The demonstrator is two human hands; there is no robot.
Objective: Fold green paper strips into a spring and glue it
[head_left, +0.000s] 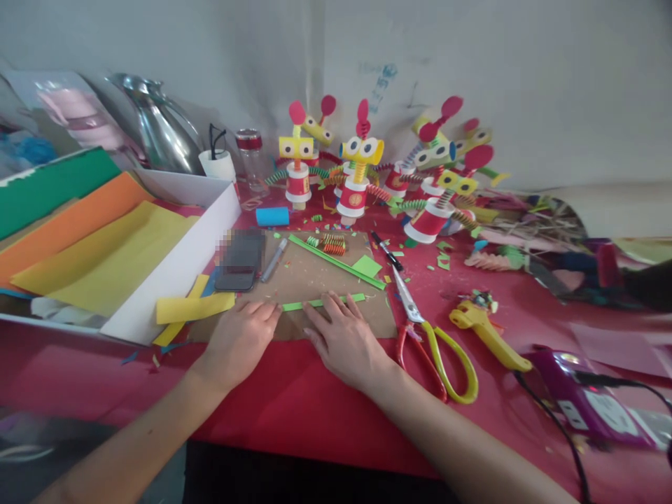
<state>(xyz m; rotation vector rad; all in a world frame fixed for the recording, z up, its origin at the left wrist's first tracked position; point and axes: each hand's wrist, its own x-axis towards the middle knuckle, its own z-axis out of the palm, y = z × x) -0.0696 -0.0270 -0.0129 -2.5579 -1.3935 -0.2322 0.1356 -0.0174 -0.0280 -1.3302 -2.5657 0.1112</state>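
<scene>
A narrow green paper strip lies across the brown cardboard in front of me. My left hand has its fingers drawn together on the strip's left end. Spread flat, the fingers of my right hand press on the strip further right, and its right end sticks out beyond them. Behind it lies a longer green strip, slanting, with a green paper piece touching it. Folded paper springs, a grey marker and a phone are also on the cardboard.
To the right lie large scissors, a black pen, a yellow glue gun with a cable and a purple device. Several paper-cup figures stand behind. A white box of coloured paper is left, beside yellow strips.
</scene>
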